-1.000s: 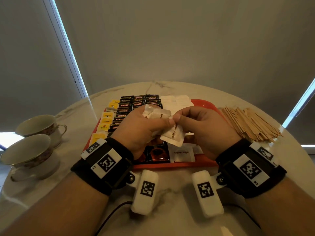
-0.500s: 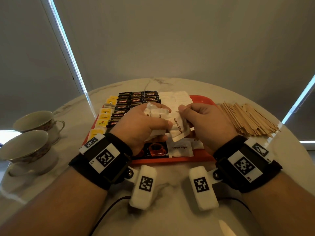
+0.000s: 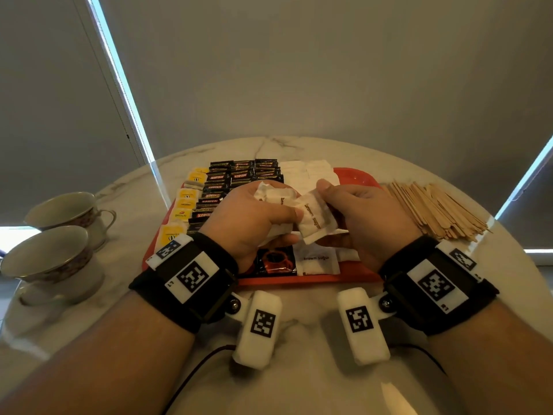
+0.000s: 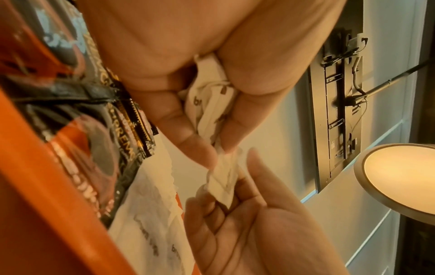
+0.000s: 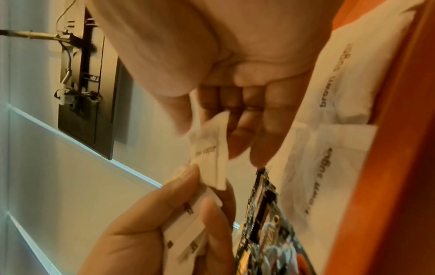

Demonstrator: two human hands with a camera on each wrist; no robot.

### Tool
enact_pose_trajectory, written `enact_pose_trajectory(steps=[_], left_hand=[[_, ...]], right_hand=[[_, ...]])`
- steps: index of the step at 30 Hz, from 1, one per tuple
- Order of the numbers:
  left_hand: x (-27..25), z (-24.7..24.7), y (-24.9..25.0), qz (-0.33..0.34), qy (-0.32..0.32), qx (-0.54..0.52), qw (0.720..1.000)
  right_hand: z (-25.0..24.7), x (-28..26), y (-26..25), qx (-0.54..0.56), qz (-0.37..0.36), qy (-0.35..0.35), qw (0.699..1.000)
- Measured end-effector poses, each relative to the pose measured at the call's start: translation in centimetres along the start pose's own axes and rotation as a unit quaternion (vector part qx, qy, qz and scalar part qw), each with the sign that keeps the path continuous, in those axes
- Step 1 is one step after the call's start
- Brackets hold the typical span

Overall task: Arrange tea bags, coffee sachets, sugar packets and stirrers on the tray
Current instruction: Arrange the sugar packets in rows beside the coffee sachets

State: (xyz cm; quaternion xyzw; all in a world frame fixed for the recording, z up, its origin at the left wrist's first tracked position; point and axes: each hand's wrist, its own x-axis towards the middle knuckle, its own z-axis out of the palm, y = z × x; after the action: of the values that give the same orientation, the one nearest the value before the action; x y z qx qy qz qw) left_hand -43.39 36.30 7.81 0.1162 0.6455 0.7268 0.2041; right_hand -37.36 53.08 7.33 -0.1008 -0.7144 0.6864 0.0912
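A round marble table (image 3: 299, 330) stands before grey blinds (image 3: 329, 70), with two cups (image 3: 51, 259) at its left edge and a heap of stirrers (image 3: 434, 211) at its right, just beside the orange tray (image 3: 353, 278). The tray holds rows of tea bags (image 3: 187, 194), coffee sachets (image 3: 236, 175) and sugar packets (image 3: 311, 172). Above its near half the left hand (image 3: 254, 217) clutches a bunch of packets (image 3: 276, 194), while the right hand (image 3: 368, 214) pinches one packet (image 3: 312, 218) between thumb and fingers.

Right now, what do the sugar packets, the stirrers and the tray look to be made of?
sugar packets: thin matte white paper, apparently; they crumple in the left hand.
stirrers: pale unfinished wood, seemingly; flat tan sticks.
tray: probably smooth orange plastic with a slight sheen on the rim.
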Motion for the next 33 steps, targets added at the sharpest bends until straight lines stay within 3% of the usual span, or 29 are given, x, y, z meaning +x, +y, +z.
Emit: enact_pose_trajectory(steps=[4,10,18,27,33], left_hand=[[0.0,0.2,-0.2,0.004,0.028,-0.034,0.999],[-0.3,0.4,-0.1,-0.014,0.012,-0.03,0.999],[-0.1,0.0,0.1,-0.017,0.028,-0.05,0.998],[-0.1,-0.1,0.2,-0.015,0.034,-0.048,0.998],[0.0,-0.2,0.0,-0.015,0.033,-0.037,0.999]], right_hand=[[-0.3,-0.1,-0.5,-0.036,0.005,-0.04,0.999],[-1.6,0.1,-1.2,-0.11,0.006,0.056,0.992],[-4.6,-2.6,-0.8,-0.304,0.106,0.058,0.945],[-4.2,-2.9,-0.9,-0.368,0.116,0.051,0.921],[-4.1,-3.0,-0.9,-0.297,0.065,0.105,0.947]])
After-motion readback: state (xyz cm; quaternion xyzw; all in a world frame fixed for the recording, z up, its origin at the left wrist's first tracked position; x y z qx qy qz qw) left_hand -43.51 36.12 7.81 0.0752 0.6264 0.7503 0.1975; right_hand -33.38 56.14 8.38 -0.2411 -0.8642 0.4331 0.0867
